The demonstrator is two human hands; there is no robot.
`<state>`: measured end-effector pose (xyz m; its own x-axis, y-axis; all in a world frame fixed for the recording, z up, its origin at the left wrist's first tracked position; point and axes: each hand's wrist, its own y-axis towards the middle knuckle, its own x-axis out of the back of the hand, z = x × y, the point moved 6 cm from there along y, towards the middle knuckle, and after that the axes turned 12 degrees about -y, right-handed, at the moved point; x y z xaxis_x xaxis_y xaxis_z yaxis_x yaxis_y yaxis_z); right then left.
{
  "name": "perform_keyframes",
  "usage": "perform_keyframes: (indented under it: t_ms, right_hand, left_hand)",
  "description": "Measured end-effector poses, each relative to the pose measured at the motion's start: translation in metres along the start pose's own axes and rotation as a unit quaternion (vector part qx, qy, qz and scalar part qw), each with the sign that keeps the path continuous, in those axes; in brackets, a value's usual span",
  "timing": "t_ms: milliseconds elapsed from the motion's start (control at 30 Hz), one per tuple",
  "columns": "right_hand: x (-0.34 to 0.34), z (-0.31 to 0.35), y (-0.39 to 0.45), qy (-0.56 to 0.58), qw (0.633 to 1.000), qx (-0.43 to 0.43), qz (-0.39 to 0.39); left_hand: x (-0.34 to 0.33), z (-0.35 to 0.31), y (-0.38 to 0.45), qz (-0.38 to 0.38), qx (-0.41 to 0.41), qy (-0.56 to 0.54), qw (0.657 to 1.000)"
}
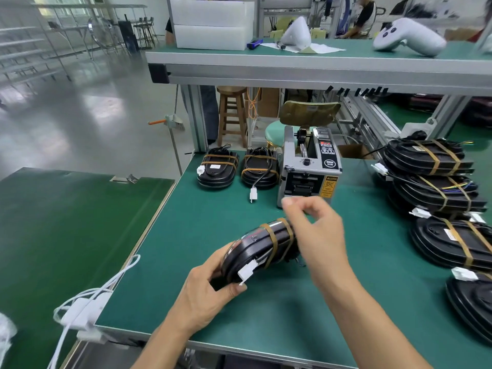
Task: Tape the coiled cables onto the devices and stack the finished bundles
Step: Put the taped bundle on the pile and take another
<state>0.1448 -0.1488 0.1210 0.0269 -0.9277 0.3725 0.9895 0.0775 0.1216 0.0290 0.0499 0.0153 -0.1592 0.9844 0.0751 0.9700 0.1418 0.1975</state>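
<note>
The left hand (210, 286) grips one end of a black device (259, 250) and holds it tilted up just over the green table (279, 312). Brown tape (274, 241) goes around it, and a white plug (247, 271) sticks out by the thumb. The right hand (316, 230) is above the far end with fingers curled; I cannot tell if it pinches anything. The tape machine (308, 166) sits behind. Done bundles (431, 158) are piled on the right.

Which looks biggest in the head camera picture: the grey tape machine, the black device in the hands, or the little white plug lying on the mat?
1. and 2. Tape machine and held black device: they look about alike, and the device is nearer the camera, so no ranking.
3. White plug: clearly smallest.
</note>
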Motion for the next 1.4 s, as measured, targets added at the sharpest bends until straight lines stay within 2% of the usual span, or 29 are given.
perform_keyframes:
  t_ms: [67,100,267,467,700,1000,1167,1267,1400]
  right_hand:
    - [0.02,-0.019,0.023,0.027,0.995,-0.038,-0.092]
    - [0.025,-0.032,0.036,0.033,0.99,-0.07,-0.114]
    - [0.017,-0.076,0.087,0.008,0.981,-0.166,-0.103]
    - [0.001,-0.066,0.107,0.01,0.978,-0.168,-0.122]
    - [-0.005,-0.063,0.112,0.021,0.96,-0.218,-0.174]
    - [-0.014,-0.072,0.123,0.053,0.942,-0.286,-0.17]
    - [-0.013,-0.072,0.125,0.047,0.938,-0.284,-0.191]
    - [-0.014,-0.074,0.125,0.022,0.941,-0.293,-0.169]
    - [-0.02,-0.089,0.1,-0.006,0.954,-0.3,-0.015]
  left_hand:
    - [0.0,0.001,0.0,0.001,0.001,-0.001,1.0]
    - [0.001,0.001,0.0,0.002,0.003,0.0,1.0]
    - [0.001,0.0,0.0,0.005,0.003,-0.003,1.0]
    - [0.0,0.0,0.0,0.005,0.005,-0.013,1.0]
    - [0.0,0.001,0.0,0.005,0.004,-0.013,1.0]
    - [0.001,0.005,0.001,0.006,0.004,-0.013,1.0]
    - [0.002,0.007,0.001,0.006,0.004,-0.011,1.0]
    - [0.002,0.005,0.001,0.003,0.003,-0.01,1.0]
    - [0.0,0.002,0.001,0.007,-0.002,-0.009,1.0]
